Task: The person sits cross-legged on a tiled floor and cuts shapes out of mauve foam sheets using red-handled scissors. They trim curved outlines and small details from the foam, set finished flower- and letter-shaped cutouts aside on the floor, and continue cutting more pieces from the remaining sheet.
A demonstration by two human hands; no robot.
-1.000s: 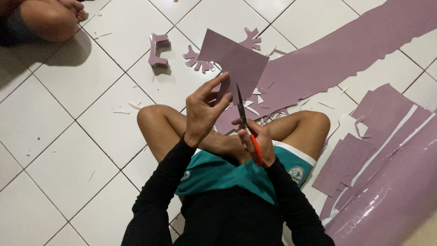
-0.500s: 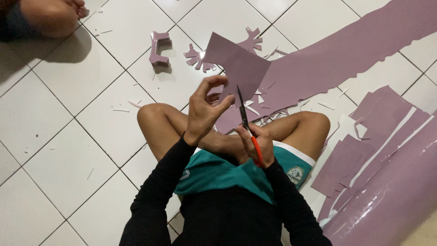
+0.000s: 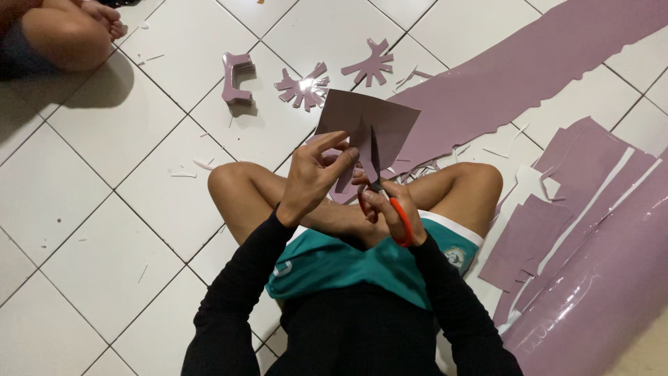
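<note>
I sit cross-legged on a white tiled floor. My left hand [image 3: 314,174] pinches the lower edge of a mauve sheet piece [image 3: 367,125] and holds it up above my knees. My right hand [image 3: 391,210] grips scissors with orange handles [image 3: 399,219]. The scissor blades [image 3: 374,157] point up into the sheet, and a slit runs up from its lower edge.
Mauve cut-out shapes [image 3: 303,88] [image 3: 371,64] and a curled stack [image 3: 236,76] lie on the tiles ahead. A long mauve strip [image 3: 529,66] runs to the upper right. Offcuts [image 3: 557,202] and a glossy roll [image 3: 605,299] lie at right. Another person's knee [image 3: 59,35] is at top left.
The blades have gone further up into the sheet, and my left hand has turned the piece slightly. The view has shifted, showing more cut-outs on the floor.
</note>
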